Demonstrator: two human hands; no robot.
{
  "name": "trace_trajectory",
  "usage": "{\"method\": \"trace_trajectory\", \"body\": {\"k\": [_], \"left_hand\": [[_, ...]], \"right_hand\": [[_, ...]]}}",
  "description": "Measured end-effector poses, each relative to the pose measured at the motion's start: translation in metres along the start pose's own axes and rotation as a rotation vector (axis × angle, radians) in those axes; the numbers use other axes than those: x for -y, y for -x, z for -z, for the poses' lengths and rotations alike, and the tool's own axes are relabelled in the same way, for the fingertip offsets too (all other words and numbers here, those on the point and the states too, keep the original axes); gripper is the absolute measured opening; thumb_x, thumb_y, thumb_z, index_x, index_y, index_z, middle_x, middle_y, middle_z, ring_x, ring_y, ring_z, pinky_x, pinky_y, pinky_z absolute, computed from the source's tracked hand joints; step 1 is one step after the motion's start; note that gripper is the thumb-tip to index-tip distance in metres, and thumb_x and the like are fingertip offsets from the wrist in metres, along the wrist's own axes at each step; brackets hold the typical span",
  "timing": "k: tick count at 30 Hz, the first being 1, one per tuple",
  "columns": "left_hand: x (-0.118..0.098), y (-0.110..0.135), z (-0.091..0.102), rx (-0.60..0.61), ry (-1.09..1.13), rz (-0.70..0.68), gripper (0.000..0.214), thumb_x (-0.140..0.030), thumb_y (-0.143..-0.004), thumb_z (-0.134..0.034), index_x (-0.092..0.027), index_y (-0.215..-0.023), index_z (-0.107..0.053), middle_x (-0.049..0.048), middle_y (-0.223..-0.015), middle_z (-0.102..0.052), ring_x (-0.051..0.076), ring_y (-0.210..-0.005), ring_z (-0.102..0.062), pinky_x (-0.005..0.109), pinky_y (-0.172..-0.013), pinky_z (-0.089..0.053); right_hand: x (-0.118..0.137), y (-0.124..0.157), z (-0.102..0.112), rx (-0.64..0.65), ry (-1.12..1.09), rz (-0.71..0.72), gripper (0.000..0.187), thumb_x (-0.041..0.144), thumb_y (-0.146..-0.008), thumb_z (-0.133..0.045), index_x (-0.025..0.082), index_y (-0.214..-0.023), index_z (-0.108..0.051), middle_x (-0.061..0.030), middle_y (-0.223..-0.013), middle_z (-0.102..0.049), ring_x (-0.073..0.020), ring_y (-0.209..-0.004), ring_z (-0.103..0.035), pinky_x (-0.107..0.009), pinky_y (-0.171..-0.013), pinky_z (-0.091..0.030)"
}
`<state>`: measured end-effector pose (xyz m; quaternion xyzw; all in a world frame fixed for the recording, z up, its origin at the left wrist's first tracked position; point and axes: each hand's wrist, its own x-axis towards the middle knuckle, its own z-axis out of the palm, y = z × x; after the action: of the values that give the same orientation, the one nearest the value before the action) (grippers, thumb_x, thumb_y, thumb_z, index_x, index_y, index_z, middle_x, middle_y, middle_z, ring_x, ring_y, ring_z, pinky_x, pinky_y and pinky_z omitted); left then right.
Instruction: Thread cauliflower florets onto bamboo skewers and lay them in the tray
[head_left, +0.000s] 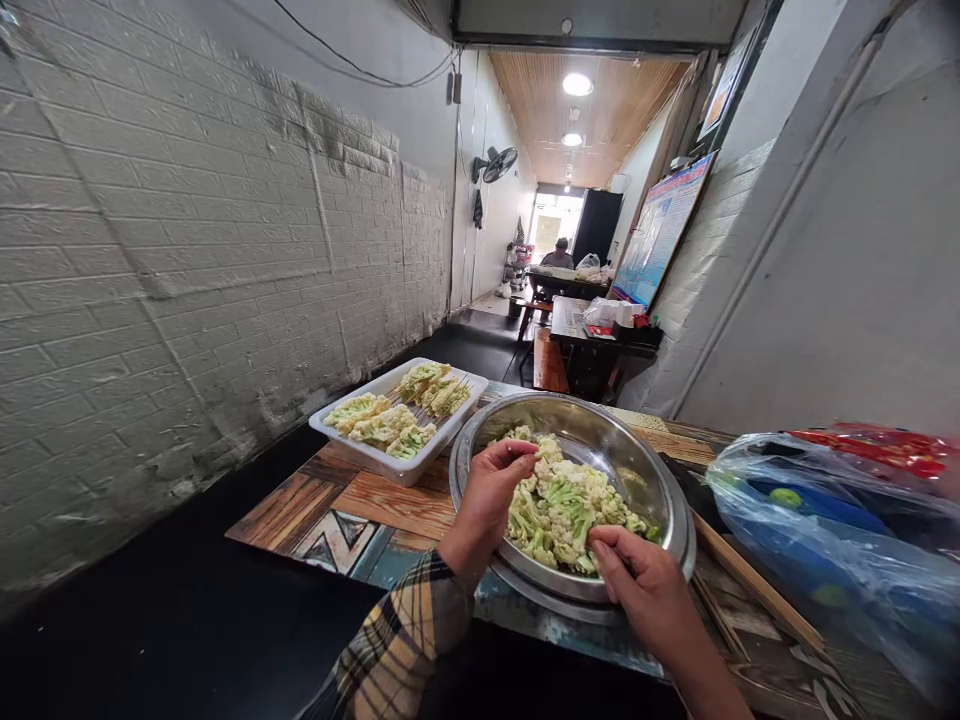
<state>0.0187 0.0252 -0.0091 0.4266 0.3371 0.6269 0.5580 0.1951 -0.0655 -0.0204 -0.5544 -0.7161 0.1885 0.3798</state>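
A steel bowl (645, 455) holds a heap of cauliflower florets (562, 505) on a patterned wooden table (360, 510). My left hand (491, 485) reaches over the bowl's near-left rim, fingers pinched on a floret at the heap's top. My right hand (637, 585) rests at the bowl's near rim, fingers curled on a floret at the heap's front edge. A white rectangular tray (401, 460) to the left of the bowl carries skewered cauliflower pieces (390, 420).
A clear plastic bag (840, 540) with blue and red items lies at right. Bamboo skewers (757, 585) lie beside the bowl. A brick wall runs along the left. Tables and a seated person (559, 255) are down the corridor.
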Motion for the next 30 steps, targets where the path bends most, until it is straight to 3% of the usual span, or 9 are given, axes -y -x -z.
{"method": "trace_trajectory", "body": {"k": [30], "left_hand": [[0.0011,-0.0012,0.0016,0.026,0.060,0.016,0.009,-0.021,-0.063,-0.071,-0.016,-0.069,-0.066,-0.0024,-0.065,-0.057,0.008,-0.060,-0.046,0.022,-0.061,-0.036]], "right_hand": [[-0.0062,0.0012,-0.0020,-0.003,-0.013,0.014,0.032,0.040,-0.091,-0.042,0.019,-0.083,-0.066,-0.0006,-0.063,-0.062,-0.0139,-0.050,-0.056,-0.023,-0.051,-0.044]]}}
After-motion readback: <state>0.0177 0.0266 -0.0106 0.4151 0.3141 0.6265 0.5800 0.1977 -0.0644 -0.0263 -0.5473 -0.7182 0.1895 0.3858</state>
